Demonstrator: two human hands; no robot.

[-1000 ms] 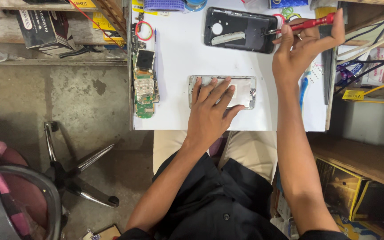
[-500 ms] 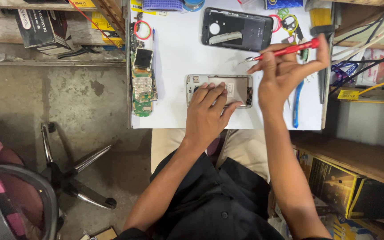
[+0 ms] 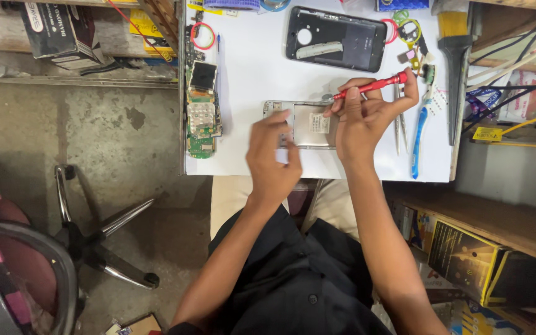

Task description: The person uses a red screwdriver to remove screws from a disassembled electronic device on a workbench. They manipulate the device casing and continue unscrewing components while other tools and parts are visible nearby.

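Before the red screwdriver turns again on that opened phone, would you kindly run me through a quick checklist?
1. Left hand steadies the opened phone: ok.
2. Right hand grips the red screwdriver: ok.
3. Driver tip seated in a screw: cannot tell, too small.
4. Phone lies flat on the white table: ok.
5. Tweezers within reach beside the right hand: ok.
6. Black back cover set apart from the work: ok.

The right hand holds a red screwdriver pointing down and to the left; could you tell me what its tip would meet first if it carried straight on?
The right hand aims the red screwdriver at the top edge of the opened phone frame. The tip looks already at or just above it, so the frame comes first; depth is unclear.
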